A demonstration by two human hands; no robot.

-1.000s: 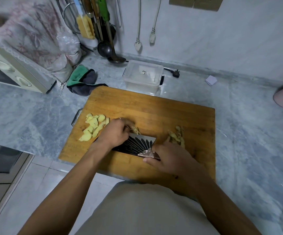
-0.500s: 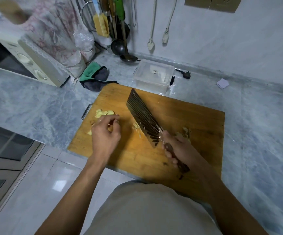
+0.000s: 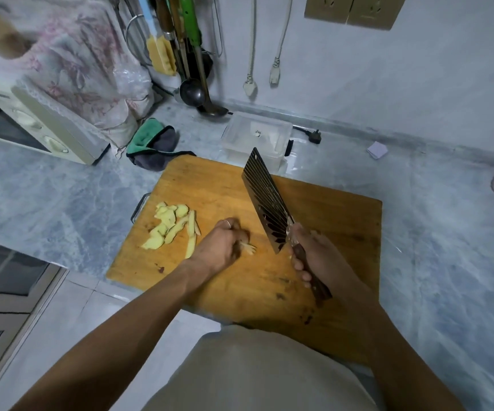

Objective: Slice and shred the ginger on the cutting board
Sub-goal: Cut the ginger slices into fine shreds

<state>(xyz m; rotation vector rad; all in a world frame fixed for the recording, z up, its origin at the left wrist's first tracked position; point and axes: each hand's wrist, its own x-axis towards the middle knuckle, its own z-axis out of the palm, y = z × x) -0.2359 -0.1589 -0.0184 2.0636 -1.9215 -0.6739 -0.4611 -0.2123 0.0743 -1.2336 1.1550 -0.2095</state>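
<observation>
On the near part of the board (image 3: 240, 292), no ginger is seen, only a few dark specks. Just beyond, the knife (image 3: 272, 203) is gripped by the right hand (image 3: 317, 253), whose fingers (image 3: 299, 266) are curled round the wooden handle. The grooved blade is raised and tilted, pointing away from those fingers toward the far edge of the board, its tip lying over the box (image 3: 257, 134).

To the left of the blade, the left hand (image 3: 220, 247) is bent down onto the board with its fingers curled. A small pale piece (image 3: 248, 248) of ginger is held under the fingertips, only its end showing on the side toward the knife; how firmly it is pinched cannot be told. A ring is worn on one finger.

Further left of those fingers, a loose heap of slices (image 3: 168, 223) is spread on the board, with a few long strips lying nearest the hand. A metal handle is fixed at the board's left edge.

Beyond the board, on the counter (image 3: 62, 188), a cloth (image 3: 151, 143) is bunched to the left and the clear lidded box is set just behind the far edge. Farther back, a ladle (image 3: 192, 91) and other utensils are hung against the wall, and a microwave (image 3: 32, 123) is draped with a flowered cover.
</observation>
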